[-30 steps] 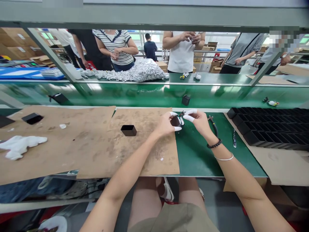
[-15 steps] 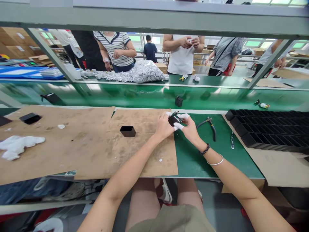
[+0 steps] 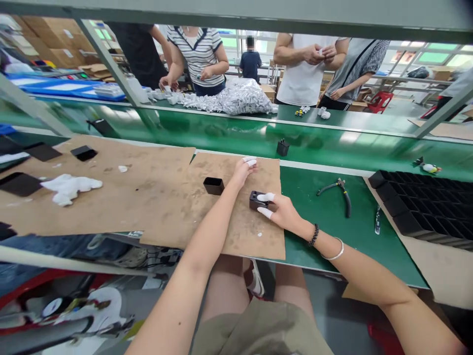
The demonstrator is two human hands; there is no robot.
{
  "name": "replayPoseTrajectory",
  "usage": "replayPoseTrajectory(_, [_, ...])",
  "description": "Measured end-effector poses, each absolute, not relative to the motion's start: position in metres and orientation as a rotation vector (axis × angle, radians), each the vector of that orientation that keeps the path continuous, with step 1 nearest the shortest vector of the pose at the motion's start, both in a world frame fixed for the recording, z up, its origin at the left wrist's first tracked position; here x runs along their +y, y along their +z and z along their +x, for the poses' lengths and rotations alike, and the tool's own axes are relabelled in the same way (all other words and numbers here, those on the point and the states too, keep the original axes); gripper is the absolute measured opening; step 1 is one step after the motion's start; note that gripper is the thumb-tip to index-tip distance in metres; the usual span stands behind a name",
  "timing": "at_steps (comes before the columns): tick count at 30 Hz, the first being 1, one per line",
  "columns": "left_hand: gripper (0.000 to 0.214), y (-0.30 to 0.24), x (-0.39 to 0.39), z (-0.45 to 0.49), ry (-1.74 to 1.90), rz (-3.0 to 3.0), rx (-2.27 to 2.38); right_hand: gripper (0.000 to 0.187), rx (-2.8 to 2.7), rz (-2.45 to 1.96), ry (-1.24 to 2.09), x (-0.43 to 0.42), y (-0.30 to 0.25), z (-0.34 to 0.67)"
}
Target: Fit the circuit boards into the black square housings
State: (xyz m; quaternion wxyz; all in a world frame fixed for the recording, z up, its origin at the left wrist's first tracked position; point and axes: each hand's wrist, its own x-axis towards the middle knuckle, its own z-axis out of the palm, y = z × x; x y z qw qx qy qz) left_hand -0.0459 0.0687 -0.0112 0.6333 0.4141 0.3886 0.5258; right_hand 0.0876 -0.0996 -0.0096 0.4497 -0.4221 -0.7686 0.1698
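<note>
My right hand (image 3: 284,211), with white finger cots on its fingertips, grips a small black plastic housing (image 3: 254,201) that rests on the cardboard sheet. Round holes show in its upper face. My left hand (image 3: 243,171), also in white finger cots, reaches forward over the cardboard just beyond that housing. Its fingers are stretched out and nothing shows in them. An open-topped black case (image 3: 213,186) stands close to the left of my left forearm.
Cardboard (image 3: 170,212) covers the bench's left and middle. Pliers (image 3: 343,196) and a small tool (image 3: 377,220) lie on the green surface, beside rows of black cases (image 3: 424,207). A black adapter (image 3: 283,147) sits on the green conveyor (image 3: 229,135). Co-workers stand opposite.
My hands have parted. The black housing has come down onto the cardboard in my right hand, while my left hand has let go and moved forward. The view has shifted.
</note>
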Motion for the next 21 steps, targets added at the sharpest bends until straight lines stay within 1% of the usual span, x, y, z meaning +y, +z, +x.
replayPoseTrajectory(3, [0.020,-0.014,0.073,-0.043,1.210,0.953,0.879,0.021,-1.777,-1.032,0.387,-0.096,-0.010,0.092])
replayPoseTrajectory(7, [0.017,-0.016,0.076,-0.042,1.209,0.970,0.871,0.022,-1.983,-1.076,0.475,-0.094,-0.014,0.093])
replayPoseTrajectory(12, [0.017,-0.021,0.078,-0.042,1.185,0.987,0.865,0.026,-1.862,-0.978,0.342,-0.097,-0.014,0.090])
replayPoseTrajectory(16, [0.021,-0.021,0.080,-0.043,1.161,1.014,0.864,0.024,-2.065,-0.986,0.454,-0.099,-0.017,0.089])
replayPoseTrajectory(19, [0.021,-0.014,0.075,-0.046,1.100,1.059,0.822,0.025,-1.907,-1.015,0.479,-0.093,-0.012,0.098])
replayPoseTrajectory(21, [0.029,-0.007,0.067,-0.046,1.013,1.100,0.743,0.028,-1.735,-1.038,0.470,-0.087,-0.005,0.109])
